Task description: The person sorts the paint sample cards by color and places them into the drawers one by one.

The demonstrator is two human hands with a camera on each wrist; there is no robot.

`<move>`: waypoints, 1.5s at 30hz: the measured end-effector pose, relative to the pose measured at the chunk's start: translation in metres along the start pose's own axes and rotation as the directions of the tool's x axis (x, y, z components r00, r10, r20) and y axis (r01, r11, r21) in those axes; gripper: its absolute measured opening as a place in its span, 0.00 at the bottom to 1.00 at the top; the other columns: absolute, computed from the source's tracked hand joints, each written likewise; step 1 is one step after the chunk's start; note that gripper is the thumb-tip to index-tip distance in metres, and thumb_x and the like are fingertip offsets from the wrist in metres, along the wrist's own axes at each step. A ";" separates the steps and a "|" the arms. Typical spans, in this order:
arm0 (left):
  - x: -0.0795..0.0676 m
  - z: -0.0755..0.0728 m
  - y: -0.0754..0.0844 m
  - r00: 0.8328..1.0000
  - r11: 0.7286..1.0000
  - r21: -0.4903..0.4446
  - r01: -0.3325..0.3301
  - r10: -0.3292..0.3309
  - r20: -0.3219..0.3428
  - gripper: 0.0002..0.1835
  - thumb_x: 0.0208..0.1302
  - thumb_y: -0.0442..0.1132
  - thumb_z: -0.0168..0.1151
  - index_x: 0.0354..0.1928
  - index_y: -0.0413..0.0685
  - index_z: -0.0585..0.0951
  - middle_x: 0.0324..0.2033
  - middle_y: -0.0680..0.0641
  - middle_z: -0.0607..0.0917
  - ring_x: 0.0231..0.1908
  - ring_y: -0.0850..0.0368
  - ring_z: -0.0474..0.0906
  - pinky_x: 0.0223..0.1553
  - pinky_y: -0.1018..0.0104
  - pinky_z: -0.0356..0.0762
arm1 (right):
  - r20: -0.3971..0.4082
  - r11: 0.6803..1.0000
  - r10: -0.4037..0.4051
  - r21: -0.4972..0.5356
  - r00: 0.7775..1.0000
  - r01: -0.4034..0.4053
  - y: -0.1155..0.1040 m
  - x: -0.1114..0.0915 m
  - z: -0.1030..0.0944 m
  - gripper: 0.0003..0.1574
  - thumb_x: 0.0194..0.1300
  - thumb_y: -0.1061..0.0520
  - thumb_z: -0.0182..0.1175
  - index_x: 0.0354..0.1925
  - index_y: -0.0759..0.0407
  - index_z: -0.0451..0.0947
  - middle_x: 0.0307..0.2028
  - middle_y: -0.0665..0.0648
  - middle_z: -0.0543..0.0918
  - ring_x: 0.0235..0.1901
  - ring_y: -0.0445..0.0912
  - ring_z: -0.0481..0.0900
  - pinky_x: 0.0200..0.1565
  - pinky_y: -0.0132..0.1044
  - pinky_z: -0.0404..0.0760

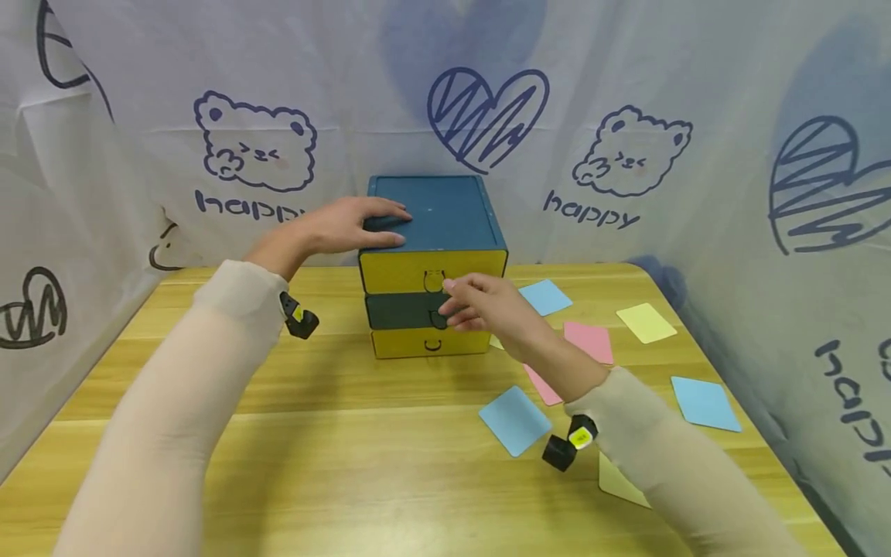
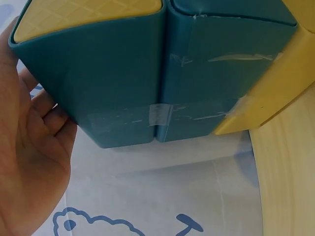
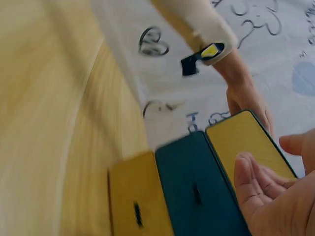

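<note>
A three-tier drawer box (image 1: 445, 205) stands at the back of the table, with a blue top. Its top drawer (image 1: 393, 273) is yellow, the middle drawer (image 1: 397, 312) dark green and the bottom drawer (image 1: 400, 345) yellow, each with a small dark pull at the front. My left hand (image 1: 355, 224) rests on the left part of the top, fingers spread. In front of the drawers, near the pulls of the upper two, hovers my right hand (image 1: 490, 305), its fingers slightly bent and holding nothing. All the drawers look pushed in.
Blue, pink and yellow square cards lie on the right of the table, among them a blue card (image 1: 516, 421), a pink card (image 1: 588, 342) and a yellow card (image 1: 646, 322). A printed white curtain (image 1: 390, 139) hangs behind and around the table (image 1: 334, 464).
</note>
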State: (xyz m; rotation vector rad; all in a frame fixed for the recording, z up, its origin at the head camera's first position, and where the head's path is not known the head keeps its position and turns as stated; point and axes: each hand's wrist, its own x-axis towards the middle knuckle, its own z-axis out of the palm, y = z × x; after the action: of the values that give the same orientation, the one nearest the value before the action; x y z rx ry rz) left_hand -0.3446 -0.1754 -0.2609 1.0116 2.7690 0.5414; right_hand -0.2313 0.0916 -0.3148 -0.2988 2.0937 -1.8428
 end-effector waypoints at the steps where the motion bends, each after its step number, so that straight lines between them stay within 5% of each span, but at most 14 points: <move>1: 0.000 -0.001 0.001 1.000 1.000 -0.001 0.000 0.000 0.010 0.34 0.68 0.63 0.55 0.72 0.57 0.68 0.73 0.49 0.59 0.72 0.45 0.53 0.68 0.42 0.54 | 0.017 0.995 0.053 0.086 0.998 -0.054 0.001 0.003 0.001 0.28 0.73 0.46 0.56 0.57 0.67 0.74 0.46 0.65 0.81 0.46 0.58 0.81 0.50 0.43 0.81; 7: 0.004 -0.008 0.003 0.999 1.000 -0.004 0.021 -0.021 0.046 0.36 0.65 0.65 0.57 0.71 0.57 0.70 0.73 0.51 0.62 0.72 0.47 0.53 0.69 0.44 0.54 | 0.149 0.850 0.206 0.463 0.967 -0.253 0.008 0.021 0.003 0.30 0.74 0.47 0.55 0.61 0.69 0.71 0.57 0.66 0.78 0.63 0.59 0.71 0.53 0.39 0.80; 13: 0.009 -0.010 0.002 0.998 0.999 -0.002 0.036 -0.036 0.057 0.38 0.62 0.68 0.57 0.70 0.60 0.70 0.72 0.54 0.63 0.72 0.49 0.53 0.69 0.45 0.55 | 0.175 0.701 0.156 0.674 0.972 -0.234 0.015 0.034 0.007 0.22 0.75 0.53 0.53 0.54 0.70 0.75 0.50 0.66 0.82 0.56 0.55 0.79 0.54 0.38 0.78; 16: 0.010 -0.010 0.002 0.998 0.999 -0.003 0.033 -0.032 0.052 0.38 0.62 0.69 0.57 0.70 0.61 0.70 0.72 0.54 0.63 0.72 0.49 0.53 0.69 0.45 0.55 | 0.155 0.674 0.132 0.710 0.979 -0.203 0.016 0.033 0.010 0.18 0.76 0.56 0.52 0.51 0.69 0.77 0.46 0.65 0.84 0.48 0.52 0.84 0.52 0.38 0.79; 27: 0.007 -0.010 0.005 0.997 0.999 -0.008 0.033 -0.033 0.069 0.37 0.62 0.67 0.58 0.71 0.61 0.69 0.72 0.55 0.62 0.73 0.49 0.52 0.69 0.45 0.55 | 0.119 0.728 0.135 0.661 0.984 -0.180 0.014 0.008 0.017 0.17 0.77 0.58 0.49 0.54 0.68 0.75 0.45 0.63 0.85 0.47 0.51 0.84 0.50 0.37 0.81; 45: 0.006 -0.013 0.004 0.993 0.999 0.017 0.041 -0.043 0.108 0.38 0.63 0.68 0.56 0.72 0.61 0.68 0.73 0.54 0.60 0.73 0.47 0.50 0.69 0.43 0.52 | 0.229 0.814 0.096 0.542 0.969 -0.209 0.023 -0.052 0.029 0.20 0.76 0.56 0.52 0.55 0.72 0.74 0.41 0.61 0.87 0.38 0.47 0.87 0.45 0.36 0.83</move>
State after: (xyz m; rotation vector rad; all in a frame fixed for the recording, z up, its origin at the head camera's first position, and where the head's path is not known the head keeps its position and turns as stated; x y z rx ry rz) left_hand -0.3502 -0.1721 -0.2475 0.9538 2.6959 0.4474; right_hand -0.1709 0.0877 -0.3346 -0.1406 1.3168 -2.1283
